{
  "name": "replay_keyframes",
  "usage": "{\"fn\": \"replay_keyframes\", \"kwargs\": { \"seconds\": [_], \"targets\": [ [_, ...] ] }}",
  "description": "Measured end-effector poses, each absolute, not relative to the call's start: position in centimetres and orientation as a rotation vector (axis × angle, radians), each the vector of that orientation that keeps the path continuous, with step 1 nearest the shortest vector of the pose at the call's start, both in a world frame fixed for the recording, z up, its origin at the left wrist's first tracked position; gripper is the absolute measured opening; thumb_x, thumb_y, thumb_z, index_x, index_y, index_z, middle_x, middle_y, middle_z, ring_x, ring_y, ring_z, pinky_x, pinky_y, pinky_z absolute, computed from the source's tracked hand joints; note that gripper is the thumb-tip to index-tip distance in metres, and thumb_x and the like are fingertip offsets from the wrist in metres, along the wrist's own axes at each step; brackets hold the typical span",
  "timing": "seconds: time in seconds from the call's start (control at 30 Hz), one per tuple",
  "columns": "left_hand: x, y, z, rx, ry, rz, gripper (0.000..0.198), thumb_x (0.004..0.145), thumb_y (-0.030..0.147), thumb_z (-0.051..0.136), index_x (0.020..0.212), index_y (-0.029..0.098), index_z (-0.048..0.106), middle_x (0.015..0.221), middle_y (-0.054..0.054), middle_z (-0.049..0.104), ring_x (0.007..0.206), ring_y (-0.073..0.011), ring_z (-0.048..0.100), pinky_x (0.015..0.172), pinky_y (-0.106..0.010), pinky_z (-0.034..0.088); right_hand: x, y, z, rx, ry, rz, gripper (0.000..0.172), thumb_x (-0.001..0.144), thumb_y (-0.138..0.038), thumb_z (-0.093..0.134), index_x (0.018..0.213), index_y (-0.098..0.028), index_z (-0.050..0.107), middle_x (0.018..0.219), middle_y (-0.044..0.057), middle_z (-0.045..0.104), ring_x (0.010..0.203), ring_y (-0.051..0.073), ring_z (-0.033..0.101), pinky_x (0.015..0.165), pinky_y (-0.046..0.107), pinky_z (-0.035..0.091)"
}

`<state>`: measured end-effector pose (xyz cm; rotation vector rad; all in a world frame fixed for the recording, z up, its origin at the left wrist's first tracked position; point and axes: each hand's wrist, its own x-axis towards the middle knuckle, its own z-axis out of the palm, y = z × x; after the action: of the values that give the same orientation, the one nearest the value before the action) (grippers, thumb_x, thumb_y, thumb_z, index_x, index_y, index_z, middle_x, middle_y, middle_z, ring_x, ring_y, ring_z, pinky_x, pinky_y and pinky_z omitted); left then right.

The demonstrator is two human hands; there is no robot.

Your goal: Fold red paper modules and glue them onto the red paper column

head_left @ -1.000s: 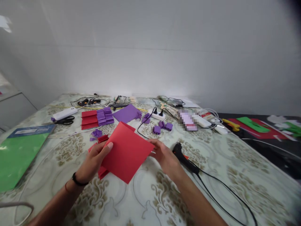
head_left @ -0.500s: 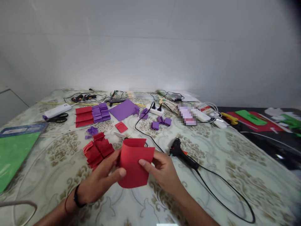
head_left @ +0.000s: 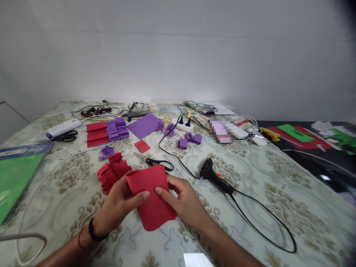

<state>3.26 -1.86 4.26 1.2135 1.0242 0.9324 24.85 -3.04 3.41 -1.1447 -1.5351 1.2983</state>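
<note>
A folded sheet of red paper [head_left: 151, 204] is held above the table between both hands, its curved fold at the lower left. My left hand [head_left: 122, 202] grips its left side, thumb on the front face and fingers behind. On the right edge my right hand [head_left: 183, 200] pinches it, thumb in front. Just beyond the paper lie black-handled scissors [head_left: 158, 161]. Pleated red paper pieces [head_left: 112, 170] sit past my left hand. A small red paper square [head_left: 142, 145] lies farther back. To the right rests a black glue gun [head_left: 214, 174] with its cord.
Purple paper strips [head_left: 118, 128], a purple sheet [head_left: 144, 126] and a white power strip [head_left: 182, 125] stand farther back. Green sheets [head_left: 16, 185] lie at left, beside a second pair of scissors [head_left: 66, 136]. A yellow-handled tool [head_left: 271, 134] is at right. Cords cross the tabletop.
The red paper has tilted and shifted left and slightly down, with both hands following. More of the scissors behind it now shows. The view has shifted slightly.
</note>
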Motion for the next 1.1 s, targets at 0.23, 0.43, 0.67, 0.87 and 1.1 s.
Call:
{"fn": "replay_keyframes", "kwargs": {
  "seconds": [0.23,0.43,0.67,0.87,1.1],
  "targets": [
    [1.6,-1.0,4.0,1.431,1.069,0.81,0.036,0.086,0.042,0.083,0.113,0.02,0.073,0.083,-0.002,0.073,0.071,-0.0172,0.067,0.062,-0.023,0.053,26.3,-2.6,4.4,-1.272,-1.788,1.187,0.026,0.094,-0.035,0.071,0.073,-0.019,0.066,0.072,-0.002,0.063,0.07,0.015,0.055,0.065,0.027,0.041],
    [2.1,-1.4,4.1,1.67,1.053,0.669,0.047,0.092,0.037,0.076,0.137,0.024,0.07,0.091,-0.003,0.074,0.072,-0.0158,0.061,0.064,-0.024,0.05,26.6,-2.5,4.2,-1.273,-1.846,1.328,0.01,0.089,-0.031,0.076,0.087,-0.021,0.078,0.078,0.0,0.071,0.072,0.017,0.059,0.067,0.027,0.043],
    [2.2,-1.4,4.4,1.744,1.158,0.798,0.025,0.094,0.04,0.072,0.109,0.022,0.082,0.07,-0.001,0.072,0.061,-0.0158,0.061,0.054,-0.023,0.046,27.1,-2.2,4.3,-1.344,-1.781,1.232,0.016,0.09,-0.036,0.074,0.086,-0.022,0.077,0.08,0.001,0.075,0.071,0.017,0.061,0.064,0.027,0.044],
    [1.8,-1.3,3.8,1.689,1.267,0.932,0.023,0.091,0.04,0.075,0.103,0.021,0.079,0.087,-0.005,0.079,0.071,-0.0184,0.07,0.06,-0.024,0.052,27.9,-1.6,4.0,-1.381,-1.502,1.18,0.027,0.086,-0.047,0.077,0.085,-0.02,0.074,0.08,0.002,0.072,0.071,0.018,0.061,0.06,0.027,0.045],
    [1.6,-0.8,4.8,1.691,1.324,1.036,0.023,0.096,0.039,0.067,0.09,0.02,0.078,0.08,-0.003,0.079,0.067,-0.0164,0.069,0.06,-0.023,0.053,28.4,-1.4,3.6,-1.34,-1.442,1.228,0.027,0.083,-0.047,0.081,0.092,-0.022,0.075,0.085,0.003,0.072,0.073,0.019,0.06,0.062,0.027,0.045]
  ]
}}
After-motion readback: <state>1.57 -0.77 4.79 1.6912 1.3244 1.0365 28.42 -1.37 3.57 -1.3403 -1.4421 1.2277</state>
